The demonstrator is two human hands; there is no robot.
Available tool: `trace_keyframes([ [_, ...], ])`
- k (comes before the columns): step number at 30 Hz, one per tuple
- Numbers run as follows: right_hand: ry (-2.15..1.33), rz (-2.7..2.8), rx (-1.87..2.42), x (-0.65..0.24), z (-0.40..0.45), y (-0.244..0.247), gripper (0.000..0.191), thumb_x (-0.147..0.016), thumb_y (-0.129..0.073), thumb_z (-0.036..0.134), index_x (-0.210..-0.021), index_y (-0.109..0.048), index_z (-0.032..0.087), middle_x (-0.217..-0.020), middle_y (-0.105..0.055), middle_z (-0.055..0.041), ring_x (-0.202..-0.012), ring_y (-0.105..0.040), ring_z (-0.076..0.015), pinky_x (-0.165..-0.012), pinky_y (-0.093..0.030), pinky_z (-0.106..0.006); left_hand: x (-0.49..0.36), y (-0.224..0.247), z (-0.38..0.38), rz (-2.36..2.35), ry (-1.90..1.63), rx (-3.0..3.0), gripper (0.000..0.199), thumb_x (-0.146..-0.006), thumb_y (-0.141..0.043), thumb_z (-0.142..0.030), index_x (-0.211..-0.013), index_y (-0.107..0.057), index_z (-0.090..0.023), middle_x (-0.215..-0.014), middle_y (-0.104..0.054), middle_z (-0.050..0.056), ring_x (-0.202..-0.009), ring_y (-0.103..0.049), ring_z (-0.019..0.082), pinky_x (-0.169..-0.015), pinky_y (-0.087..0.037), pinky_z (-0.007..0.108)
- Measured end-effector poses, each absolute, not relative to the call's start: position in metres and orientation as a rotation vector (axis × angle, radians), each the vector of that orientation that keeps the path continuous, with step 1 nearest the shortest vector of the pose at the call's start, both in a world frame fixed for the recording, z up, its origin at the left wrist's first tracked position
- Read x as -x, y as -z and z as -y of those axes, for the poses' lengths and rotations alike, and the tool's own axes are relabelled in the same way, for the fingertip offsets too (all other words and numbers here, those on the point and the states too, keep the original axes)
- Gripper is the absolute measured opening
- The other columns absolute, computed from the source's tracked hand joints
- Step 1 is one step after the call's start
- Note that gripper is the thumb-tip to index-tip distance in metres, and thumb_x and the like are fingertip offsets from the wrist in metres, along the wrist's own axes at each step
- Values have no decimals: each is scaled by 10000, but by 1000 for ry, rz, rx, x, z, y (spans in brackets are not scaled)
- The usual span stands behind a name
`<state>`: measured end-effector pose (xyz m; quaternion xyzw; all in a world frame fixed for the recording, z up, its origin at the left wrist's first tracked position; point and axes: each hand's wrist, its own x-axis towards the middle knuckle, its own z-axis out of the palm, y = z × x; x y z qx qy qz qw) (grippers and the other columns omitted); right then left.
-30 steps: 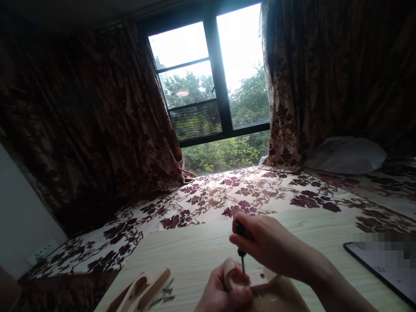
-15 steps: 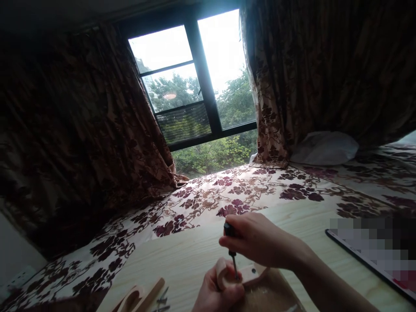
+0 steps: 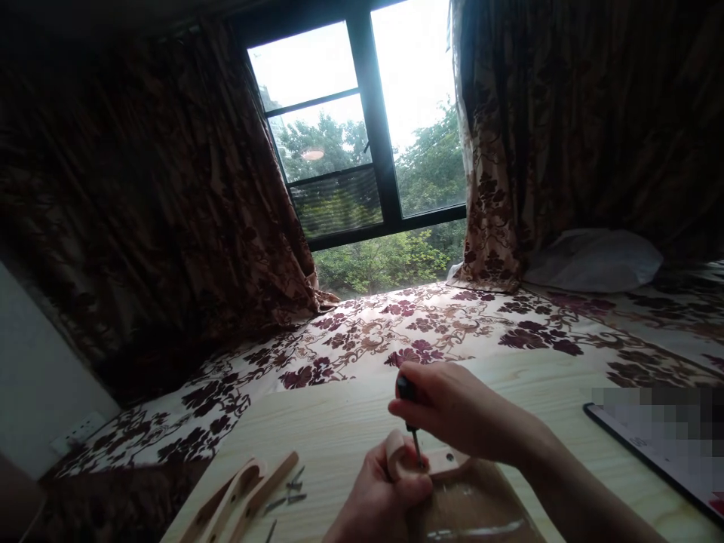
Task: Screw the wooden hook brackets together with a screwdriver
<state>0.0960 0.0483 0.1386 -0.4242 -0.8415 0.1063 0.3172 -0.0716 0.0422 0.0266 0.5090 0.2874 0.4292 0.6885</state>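
My right hand point(image 3: 438, 400) is closed around the black handle of a screwdriver point(image 3: 406, 389), whose shaft points down. The tip meets a curved pale wooden piece point(image 3: 446, 461) near its bend; a dark hole shows farther right on that piece. My left hand point(image 3: 381, 486) pinches the curled end of the wood, thumb close beside the screwdriver tip. Whatever lies right under the tip is too small to make out. Beneath the wood is a brown block or package point(image 3: 475, 505) with a shiny surface.
More curved wooden pieces point(image 3: 243, 494) and several screws point(image 3: 292, 486) lie on the pale wooden board point(image 3: 317, 422) at the left. A dark-edged tablet-like object point(image 3: 650, 452) rests at the right. Beyond are a floral cloth point(image 3: 362, 335), curtains and a window.
The view has shifted, so the hands and board appear slightly farther right and more screws show at lower left. The grip on the screwdriver and wood looks the same.
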Motion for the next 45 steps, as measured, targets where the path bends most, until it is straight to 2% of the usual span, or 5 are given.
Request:
trace_keyframes([
  [11, -450, 2222, 994, -98, -46, -142, 8, -829, -581, 237, -831, -588, 234, -656, -571, 52, -594, -475, -100, -550, -321, -212, 73, -30, -40, -659, -949, -1193, 356, -591, -835, -296, -677, -519, -158, -711, -532, -28, -634, -425, 67, -599, -301, 202],
  [18, -327, 2170, 1121, -94, -54, -134, 223, -833, -591, 315, -679, -478, 200, -597, -514, 38, -547, -426, -104, -517, -284, -233, 71, -33, -37, -600, -949, -1163, 344, -601, -828, -269, -699, -515, -167, -653, -505, -51, -575, -392, 52, -574, -306, 192],
  [25, -348, 2203, 1070, -93, -51, -136, 72, -840, -572, 279, -802, -556, 221, -635, -556, 43, -574, -469, -111, -542, -305, -229, 71, -32, -37, -631, -947, -1150, 372, -582, -838, -277, -682, -497, -167, -654, -510, -46, -578, -402, 52, -562, -301, 187],
  [33, -290, 2172, 1192, -96, -57, -133, 203, -871, -541, 340, -726, -495, 207, -638, -578, 5, -573, -482, -130, -543, -300, -249, 70, -33, -38, -682, -944, -1169, 380, -555, -853, -308, -701, -533, -165, -610, -479, -67, -539, -352, 44, -542, -277, 194],
  [45, -306, 2227, 1198, -95, -52, -131, 154, -866, -525, 291, -745, -472, 211, -668, -602, 5, -591, -495, -132, -541, -301, -248, 73, -20, -44, -524, -935, -1257, 430, -637, -802, -402, -719, -437, -189, -652, -429, -57, -540, -304, 48, -511, -193, 230],
])
